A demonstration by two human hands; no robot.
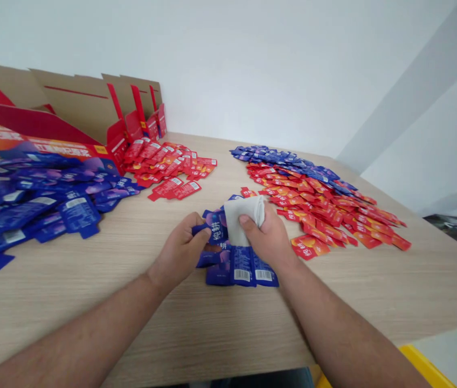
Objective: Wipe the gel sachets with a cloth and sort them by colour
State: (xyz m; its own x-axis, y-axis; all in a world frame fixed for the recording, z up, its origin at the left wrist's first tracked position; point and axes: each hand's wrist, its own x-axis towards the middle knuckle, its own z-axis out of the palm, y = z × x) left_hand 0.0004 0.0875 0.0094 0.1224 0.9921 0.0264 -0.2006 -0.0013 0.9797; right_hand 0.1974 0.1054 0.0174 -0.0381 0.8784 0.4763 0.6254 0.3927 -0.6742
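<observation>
Near the middle of the table, my left hand [186, 245] grips the left edge of a blue pouch [216, 226] between thumb and fingers. A folded white cloth [234, 218] is pinched in my right hand [267, 231] and lies against that pouch's right part. Below both hands, several more blue pouches [242, 265] lie side by side on the wooden table [172, 334], some with barcodes showing. Part of the held pouch is hidden behind the cloth.
Blue pouches [38, 199] are heaped at left before red open cartons [50, 129]. Red pouches [164, 161] lie beside the cartons. At right spreads a pile of red pouches [325, 210], with blue ones [293, 161] behind. Something yellow [422, 366] shows at the lower right.
</observation>
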